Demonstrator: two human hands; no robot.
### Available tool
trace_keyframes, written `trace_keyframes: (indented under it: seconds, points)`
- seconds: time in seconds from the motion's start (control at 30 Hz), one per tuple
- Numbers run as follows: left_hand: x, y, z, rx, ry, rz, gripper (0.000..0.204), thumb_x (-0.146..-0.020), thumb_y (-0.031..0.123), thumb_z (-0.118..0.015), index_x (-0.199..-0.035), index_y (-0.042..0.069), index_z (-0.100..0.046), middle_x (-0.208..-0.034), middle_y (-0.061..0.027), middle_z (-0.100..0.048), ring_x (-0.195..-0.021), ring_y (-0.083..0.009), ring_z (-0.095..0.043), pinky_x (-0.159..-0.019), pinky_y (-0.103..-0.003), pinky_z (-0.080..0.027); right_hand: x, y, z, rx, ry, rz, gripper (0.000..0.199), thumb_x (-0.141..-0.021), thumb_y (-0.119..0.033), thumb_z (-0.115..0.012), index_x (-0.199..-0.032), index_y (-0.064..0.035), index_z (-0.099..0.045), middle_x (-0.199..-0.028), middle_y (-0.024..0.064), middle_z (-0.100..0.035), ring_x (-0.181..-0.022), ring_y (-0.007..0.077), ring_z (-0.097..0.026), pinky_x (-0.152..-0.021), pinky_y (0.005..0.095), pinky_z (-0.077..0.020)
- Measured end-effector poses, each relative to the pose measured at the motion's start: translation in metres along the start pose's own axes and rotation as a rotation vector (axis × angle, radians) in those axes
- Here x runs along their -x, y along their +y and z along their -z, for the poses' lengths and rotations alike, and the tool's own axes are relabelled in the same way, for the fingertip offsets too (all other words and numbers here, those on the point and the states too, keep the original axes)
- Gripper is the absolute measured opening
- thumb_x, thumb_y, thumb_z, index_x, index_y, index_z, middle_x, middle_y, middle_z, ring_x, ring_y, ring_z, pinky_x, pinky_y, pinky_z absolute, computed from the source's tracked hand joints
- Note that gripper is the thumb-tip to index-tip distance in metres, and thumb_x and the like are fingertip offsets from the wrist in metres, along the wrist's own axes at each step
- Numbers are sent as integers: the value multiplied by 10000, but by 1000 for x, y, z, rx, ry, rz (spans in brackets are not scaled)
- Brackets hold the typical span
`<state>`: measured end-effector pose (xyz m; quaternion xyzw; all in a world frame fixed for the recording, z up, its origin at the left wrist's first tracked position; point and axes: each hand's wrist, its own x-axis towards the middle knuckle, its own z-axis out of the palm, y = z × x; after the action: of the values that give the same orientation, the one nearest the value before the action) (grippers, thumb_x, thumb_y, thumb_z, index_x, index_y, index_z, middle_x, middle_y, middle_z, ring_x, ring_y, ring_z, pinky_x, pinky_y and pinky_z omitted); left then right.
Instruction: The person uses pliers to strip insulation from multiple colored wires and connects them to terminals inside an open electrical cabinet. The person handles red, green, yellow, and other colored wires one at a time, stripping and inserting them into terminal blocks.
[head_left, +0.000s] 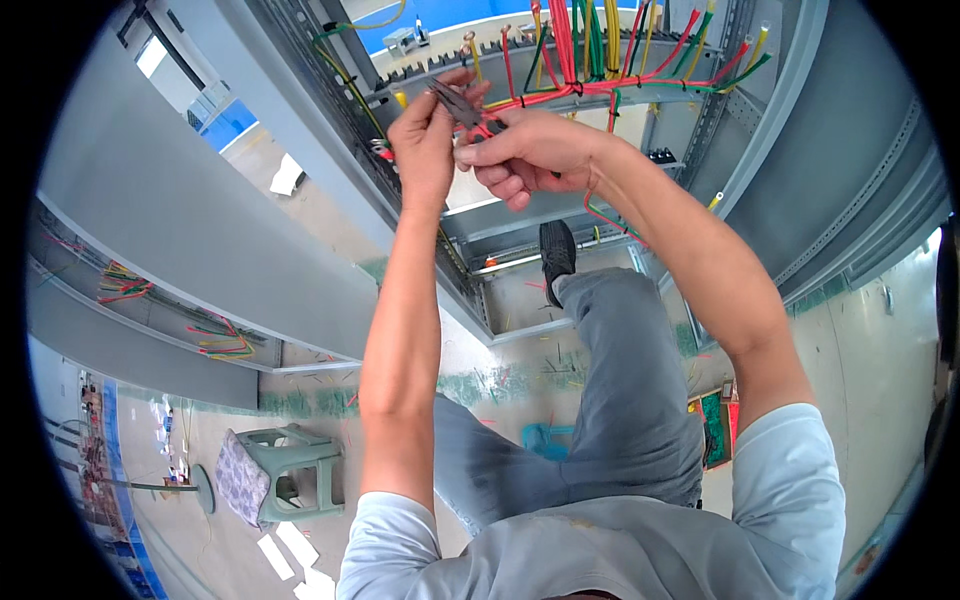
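Observation:
My right hand [535, 152] is closed around the red-and-black handles of a pair of pliers [460, 106]. The dark jaws of the pliers point up and left, toward the fingers of my left hand [425, 145]. That hand is closed beside the jaws, its fingers bent, and what it pinches is hidden. Just beyond both hands runs a bundle of red wires [545, 97], tied along a slotted grey rail. Bunched green wires [590, 40] and yellow wires [612, 40] rise from it. A short wire end [381, 150] sticks out left of my left wrist.
A grey metal cabinet frame [465, 290] surrounds my arms, and my shoe [557, 255] is inside its lower part. Large grey panels [220, 240] stand at the left. Behind me are a green stool [300, 465] with a patterned cushion and a box of small parts [712, 425].

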<state>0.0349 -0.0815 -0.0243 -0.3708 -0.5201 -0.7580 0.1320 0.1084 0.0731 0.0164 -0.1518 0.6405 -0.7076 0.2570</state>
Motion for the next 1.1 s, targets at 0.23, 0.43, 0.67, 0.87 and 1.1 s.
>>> trace_keyframes:
  seconds: [0.23,0.43,0.67,0.87,1.1]
  points:
    - [-11,7,-7,-103,-17,27,307,-1051,73,-529,-1332,-14,-617,-1210,-122,-691,-1005,-223,-726,-846,-324,-599,30,-15,-8,285,265,74,281,-1014,-307,-625,-1057,-29,-624,-823,75,-674,-727,174,-678,-627,332,-537]
    - [-11,15,-22,-144,4,-24,346,-1056,184,-587,-1346,-2,-616,-1175,-114,-692,-902,-193,-729,-755,-284,-596,46,1,3,1413,930,491,255,-953,-206,-623,-1083,13,-615,-877,185,-709,-818,320,-722,-679,437,-555]
    - [-31,9,-49,-377,79,-144,210,-1054,115,-543,-1162,-10,-673,-962,-55,-718,-715,-107,-692,-587,-255,-551,31,-25,-2,1896,1264,612,412,-865,-105,-638,-1246,46,-591,-951,161,-702,-835,319,-710,-671,472,-555]
    - [-43,-3,-41,-596,180,-219,201,-1035,126,-554,-1136,17,-690,-759,-65,-685,-602,-111,-661,-543,-278,-502,28,-43,-11,2059,1217,381,558,-866,-98,-642,-1390,45,-512,-979,151,-686,-901,320,-701,-732,470,-549]
    - [-42,-1,-45,-609,213,-264,216,-1027,141,-558,-1150,32,-699,-709,-90,-671,-577,-125,-652,-545,-304,-499,28,-46,-4,2231,1248,467,542,-837,-116,-658,-1346,44,-564,-949,126,-700,-845,271,-689,-694,449,-524]
